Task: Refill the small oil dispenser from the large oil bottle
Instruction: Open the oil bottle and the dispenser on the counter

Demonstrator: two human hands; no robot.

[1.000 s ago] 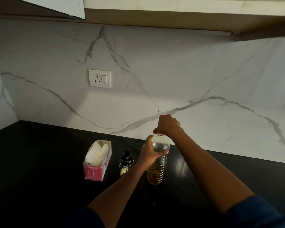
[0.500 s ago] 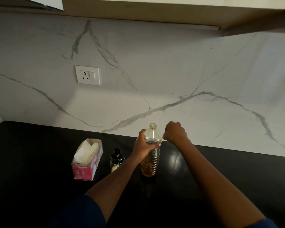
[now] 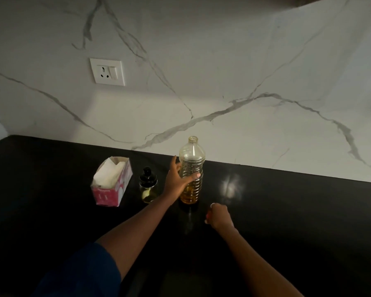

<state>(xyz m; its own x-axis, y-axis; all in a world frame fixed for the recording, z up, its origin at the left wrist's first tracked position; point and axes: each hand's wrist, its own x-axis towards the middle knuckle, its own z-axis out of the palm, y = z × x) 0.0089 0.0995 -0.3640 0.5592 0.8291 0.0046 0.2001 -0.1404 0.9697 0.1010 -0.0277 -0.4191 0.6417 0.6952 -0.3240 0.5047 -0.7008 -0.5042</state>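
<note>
1. I see the large oil bottle [image 3: 191, 168] standing upright on the black counter [image 3: 298, 215], near the marble backsplash [image 3: 234, 71]. Its long axis is vertical and its neck points straight up.
2. The bottle's mouth is uncapped and open to the ceiling. Amber oil fills the lower part of the ribbed body, and the upper part looks clear.
3. My left hand [image 3: 177, 179] is wrapped around the bottle's middle from its left side. Its fingertips [image 3: 197, 175] show across the front of the ribs.
4. My right hand [image 3: 220, 215] is low over the counter in front of the bottle and slightly to its right, apart from it. Its fingers are curled in a fist.
5. A small red item [image 3: 207, 215] peeks out at the fist's left edge. It is too hidden for me to tell its shape.
6. The small oil dispenser [image 3: 148, 186] stands upright just left of my left wrist. Its black top points up, and a little pale yellow shows at the bottom of the glass.
7. A pink tissue box [image 3: 110, 189] sits left of the dispenser, close by, with white tissue rising from its open top.
8. A white wall socket [image 3: 107, 71] is set in the backsplash above the box.
9. A blue sleeve [image 3: 79, 273] covers my upper left arm.
</note>
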